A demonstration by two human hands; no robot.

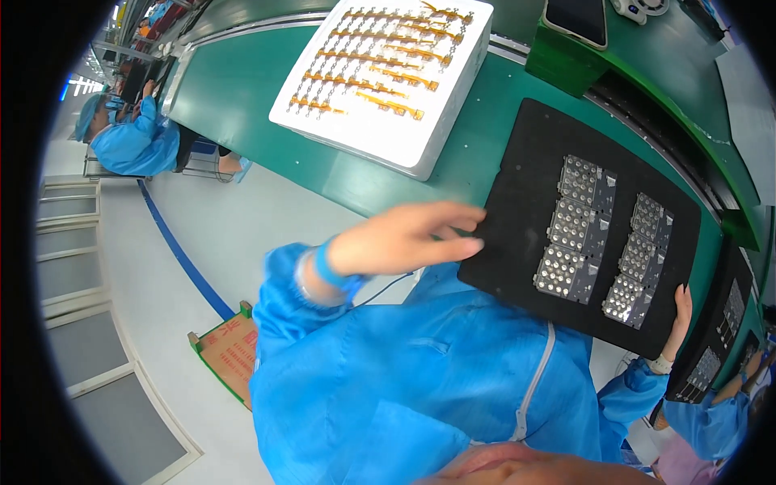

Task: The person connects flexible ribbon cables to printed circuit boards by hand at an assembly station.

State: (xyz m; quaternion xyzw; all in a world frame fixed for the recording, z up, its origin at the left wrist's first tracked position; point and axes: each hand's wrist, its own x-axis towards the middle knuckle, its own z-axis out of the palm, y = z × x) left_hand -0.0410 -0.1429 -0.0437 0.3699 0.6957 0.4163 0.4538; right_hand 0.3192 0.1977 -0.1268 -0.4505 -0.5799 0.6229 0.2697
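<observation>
A flat black board (517,234) lies tilted in front of me, at the right. On it sit two columns of grey metal-domed plates (572,226), several small round domes on each. My right hand (684,317) grips the board's right edge, mostly hidden beyond it. At the left edge is my left hand (396,240), slightly blurred, fingers stretched out with thumb apart and nothing held. Whether its fingertips touch the board I cannot tell. Beyond, a stack of white trays (364,141) carries rows of amber flexible circuit strips (388,61).
The green table (234,97) curves away to the left. A green stand (566,61) with a phone (578,20) on it is at the far right. Another black board (711,339) with plates lies farther right, near a co-worker's hand. A second person sits at the far left.
</observation>
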